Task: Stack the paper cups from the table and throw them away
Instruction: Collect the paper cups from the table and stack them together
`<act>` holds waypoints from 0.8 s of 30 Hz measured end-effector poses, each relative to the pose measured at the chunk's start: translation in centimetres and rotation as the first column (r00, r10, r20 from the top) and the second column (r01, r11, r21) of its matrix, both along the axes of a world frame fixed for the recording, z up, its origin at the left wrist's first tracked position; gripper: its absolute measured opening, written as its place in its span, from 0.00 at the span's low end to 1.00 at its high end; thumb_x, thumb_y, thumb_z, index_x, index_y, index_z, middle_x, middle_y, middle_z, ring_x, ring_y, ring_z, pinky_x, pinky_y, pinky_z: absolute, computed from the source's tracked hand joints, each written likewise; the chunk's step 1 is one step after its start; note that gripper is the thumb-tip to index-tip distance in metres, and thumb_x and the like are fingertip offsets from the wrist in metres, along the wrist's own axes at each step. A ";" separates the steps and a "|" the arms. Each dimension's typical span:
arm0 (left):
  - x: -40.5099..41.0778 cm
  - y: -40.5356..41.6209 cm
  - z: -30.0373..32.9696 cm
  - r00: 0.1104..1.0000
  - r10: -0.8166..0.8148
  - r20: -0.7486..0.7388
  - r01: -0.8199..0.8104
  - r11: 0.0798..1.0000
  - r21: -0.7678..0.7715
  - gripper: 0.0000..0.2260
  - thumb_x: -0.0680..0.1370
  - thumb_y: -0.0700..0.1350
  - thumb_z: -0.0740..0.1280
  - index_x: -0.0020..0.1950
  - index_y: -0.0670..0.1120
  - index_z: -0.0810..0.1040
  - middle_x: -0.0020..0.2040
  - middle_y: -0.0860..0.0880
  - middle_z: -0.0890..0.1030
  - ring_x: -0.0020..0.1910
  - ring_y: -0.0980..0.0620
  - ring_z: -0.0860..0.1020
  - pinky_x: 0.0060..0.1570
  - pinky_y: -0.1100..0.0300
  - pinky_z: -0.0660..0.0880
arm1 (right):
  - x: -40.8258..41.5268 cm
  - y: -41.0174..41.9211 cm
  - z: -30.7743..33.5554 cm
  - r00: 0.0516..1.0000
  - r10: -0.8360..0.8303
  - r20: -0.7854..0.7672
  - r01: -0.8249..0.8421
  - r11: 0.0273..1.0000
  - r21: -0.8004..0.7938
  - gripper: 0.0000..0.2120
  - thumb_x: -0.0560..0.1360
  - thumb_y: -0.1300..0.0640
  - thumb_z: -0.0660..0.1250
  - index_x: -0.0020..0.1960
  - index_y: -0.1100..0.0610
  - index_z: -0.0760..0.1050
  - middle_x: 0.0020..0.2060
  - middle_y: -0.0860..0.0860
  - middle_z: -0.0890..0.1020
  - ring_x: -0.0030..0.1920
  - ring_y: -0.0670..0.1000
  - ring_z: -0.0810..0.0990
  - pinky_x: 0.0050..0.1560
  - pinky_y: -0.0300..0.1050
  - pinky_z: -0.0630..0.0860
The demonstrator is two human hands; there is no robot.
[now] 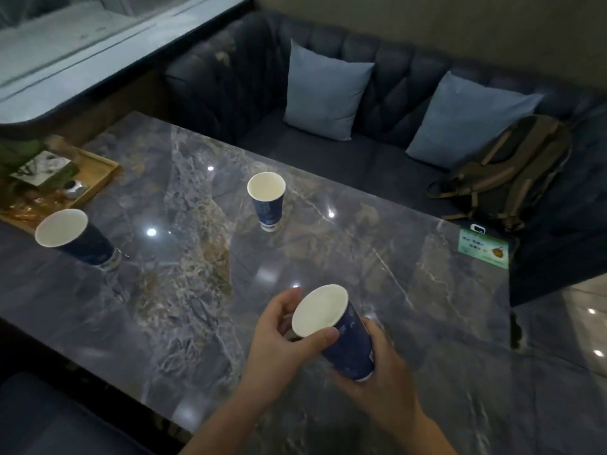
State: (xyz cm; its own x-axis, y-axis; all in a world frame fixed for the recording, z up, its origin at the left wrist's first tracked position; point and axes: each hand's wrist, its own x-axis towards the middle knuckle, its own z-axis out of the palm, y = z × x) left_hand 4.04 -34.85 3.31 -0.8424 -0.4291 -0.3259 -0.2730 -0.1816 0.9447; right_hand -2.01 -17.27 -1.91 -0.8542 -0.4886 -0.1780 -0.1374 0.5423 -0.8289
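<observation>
Blue paper cup [341, 336] sits tilted above the marble counter [361, 257] in my grip — left hand [282, 343] fingers pinching its rim, right hand [381, 372] wrapped round its base — while two more cups [266, 200] [77, 239] stand well apart on the counter.

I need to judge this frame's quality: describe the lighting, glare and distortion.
Head view: dim overall; small bright ceiling-light reflections dot the glossy marble table; wide-angle lens bends the table edges and tilts the left cup; the held cup and both hands stay fairly sharp, while the tray corner is murky.
</observation>
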 end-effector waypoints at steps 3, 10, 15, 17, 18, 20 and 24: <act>-1.0 -1.0 -0.6 1.000 -0.011 0.005 0.011 1.000 0.011 0.35 0.60 0.44 0.80 0.64 0.48 0.73 0.57 0.51 0.80 0.49 0.68 0.80 0.42 0.72 0.76 | -0.3 -1.1 -0.1 0.993 -0.010 -0.116 0.014 0.999 0.034 0.35 0.61 0.23 0.64 0.64 0.35 0.63 0.50 0.19 0.72 0.45 0.25 0.77 0.43 0.14 0.68; -3.3 -1.6 -2.5 0.999 -0.041 0.007 0.041 0.999 0.003 0.29 0.64 0.43 0.81 0.62 0.50 0.74 0.57 0.54 0.80 0.53 0.64 0.80 0.46 0.69 0.77 | -2.4 -1.7 -2.2 0.975 0.011 -0.221 -0.002 0.999 0.044 0.38 0.63 0.40 0.77 0.68 0.45 0.66 0.56 0.28 0.71 0.51 0.24 0.74 0.44 0.18 0.72; -5.3 -3.1 -3.8 0.997 -0.059 0.046 0.060 0.998 -0.012 0.32 0.63 0.53 0.77 0.66 0.50 0.73 0.60 0.51 0.80 0.55 0.59 0.81 0.51 0.63 0.80 | -3.8 -1.9 -3.0 0.986 -0.051 -0.157 0.065 0.994 0.090 0.37 0.62 0.39 0.76 0.65 0.38 0.62 0.54 0.27 0.71 0.48 0.33 0.79 0.44 0.22 0.73; -6.4 -4.0 -4.4 0.998 -0.004 0.064 0.004 1.000 0.000 0.28 0.66 0.51 0.76 0.64 0.48 0.74 0.58 0.47 0.81 0.50 0.58 0.83 0.53 0.55 0.81 | -4.2 -1.6 -3.2 0.987 -0.120 -0.106 0.131 0.986 0.106 0.37 0.61 0.36 0.74 0.64 0.35 0.62 0.53 0.28 0.74 0.47 0.37 0.80 0.45 0.27 0.75; -7.2 -4.7 -4.6 0.997 0.031 0.069 -0.030 0.999 -0.014 0.25 0.69 0.49 0.75 0.63 0.47 0.75 0.58 0.46 0.81 0.48 0.60 0.82 0.53 0.54 0.81 | -4.3 -1.4 -3.4 0.986 -0.148 -0.083 0.157 0.981 0.112 0.36 0.60 0.34 0.74 0.63 0.32 0.61 0.53 0.27 0.74 0.47 0.35 0.81 0.45 0.28 0.75; -9.0 -6.4 -4.8 0.992 0.091 0.084 -0.084 0.992 -0.090 0.21 0.74 0.45 0.73 0.65 0.44 0.74 0.57 0.45 0.81 0.49 0.57 0.82 0.52 0.54 0.80 | -4.6 -1.1 -3.5 0.981 -0.189 -0.048 0.193 0.974 0.120 0.36 0.59 0.33 0.74 0.62 0.31 0.61 0.52 0.26 0.74 0.49 0.31 0.79 0.44 0.28 0.75; -13.4 -11.3 -5.2 0.983 0.177 0.054 -0.141 0.903 -0.405 0.21 0.74 0.48 0.74 0.64 0.43 0.75 0.55 0.46 0.81 0.55 0.47 0.81 0.56 0.50 0.79 | -4.7 -0.7 -3.7 0.973 -0.230 0.018 0.226 0.967 0.114 0.35 0.57 0.30 0.73 0.60 0.31 0.64 0.50 0.23 0.76 0.53 0.27 0.76 0.42 0.25 0.75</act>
State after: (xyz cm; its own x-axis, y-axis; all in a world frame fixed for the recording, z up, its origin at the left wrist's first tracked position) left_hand -9.32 -46.13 -1.88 -0.7281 -0.6643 -0.1690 -0.3564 0.1562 0.9212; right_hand -6.66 -18.01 -5.59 -0.9340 -0.2575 -0.2476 0.0249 0.6445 -0.7642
